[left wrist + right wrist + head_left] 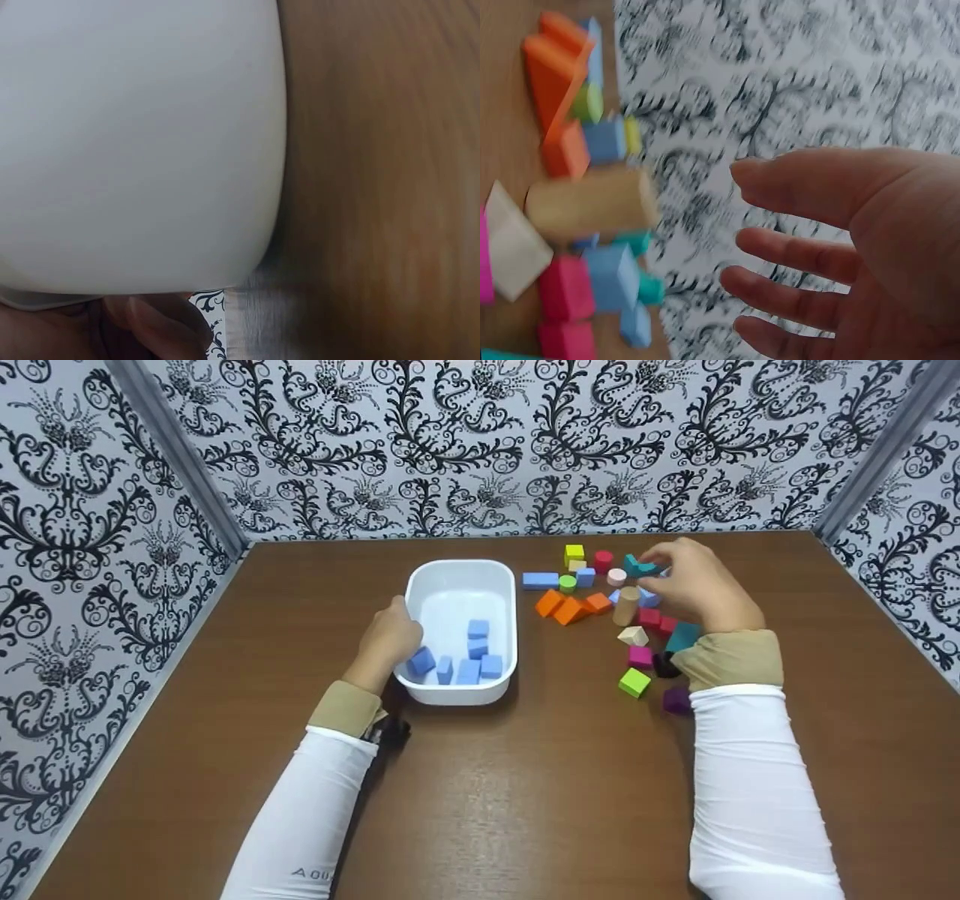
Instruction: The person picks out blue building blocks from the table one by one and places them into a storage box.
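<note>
A white plastic tub [454,694] stands left of centre in the head view, with several blue blocks [469,671] in its near half. My left hand [388,639] grips the tub's left rim; in the left wrist view its fingers [161,326] show beyond the tub's outer wall. My right hand [703,585] hovers above the scattered blocks on the right. Its fingers are extended and hold nothing in the right wrist view. Near its fingertips are a teal block [637,566], a blue block [613,277] and a natural wood cylinder [626,607].
Orange blocks [571,610], a long blue block [541,580] and a yellow cube [574,553] lie between tub and right hand. A lime cube [634,683], magenta cube [640,657] and purple block [676,700] sit nearer. A patterned wall [465,450] borders the brown table [480,810].
</note>
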### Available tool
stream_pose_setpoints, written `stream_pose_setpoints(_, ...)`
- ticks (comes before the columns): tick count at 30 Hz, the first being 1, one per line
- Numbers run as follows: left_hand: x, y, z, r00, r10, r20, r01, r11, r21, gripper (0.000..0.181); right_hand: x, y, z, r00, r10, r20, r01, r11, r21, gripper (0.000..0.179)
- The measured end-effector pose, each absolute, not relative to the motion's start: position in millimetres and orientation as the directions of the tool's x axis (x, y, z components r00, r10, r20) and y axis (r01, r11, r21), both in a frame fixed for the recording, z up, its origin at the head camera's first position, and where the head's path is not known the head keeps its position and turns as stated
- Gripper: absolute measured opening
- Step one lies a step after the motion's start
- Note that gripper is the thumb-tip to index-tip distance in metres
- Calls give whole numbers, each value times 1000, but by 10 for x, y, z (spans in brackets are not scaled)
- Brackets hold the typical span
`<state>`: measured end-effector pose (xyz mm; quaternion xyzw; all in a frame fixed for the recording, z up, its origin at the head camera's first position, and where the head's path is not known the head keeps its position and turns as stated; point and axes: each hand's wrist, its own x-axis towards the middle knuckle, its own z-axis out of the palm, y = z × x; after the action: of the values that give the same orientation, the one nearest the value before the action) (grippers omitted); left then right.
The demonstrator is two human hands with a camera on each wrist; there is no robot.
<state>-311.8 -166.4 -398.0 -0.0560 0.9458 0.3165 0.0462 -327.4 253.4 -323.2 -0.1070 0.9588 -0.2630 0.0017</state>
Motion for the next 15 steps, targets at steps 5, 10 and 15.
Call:
stream_pose_setpoints(5,-3113,-1662,-3969,-989,-76,-126,-137,791,596,64,-3362,2757,-3347,-984,-177,-2,-153,860,-487,52)
stream_pose_setpoints(10,-3091,-1649,-3952,-989,-73,-128,-136,794,593,65,-3406,2812,-3428,-980,-159,-122,-87,885,-458,62)
stream_pose_setpoints(15,-3080,-1663,-3944,-989,-77,-123,-136,793,594,64,-3511,2733,-3558,-960,-211,-186,-110,890,-443,63)
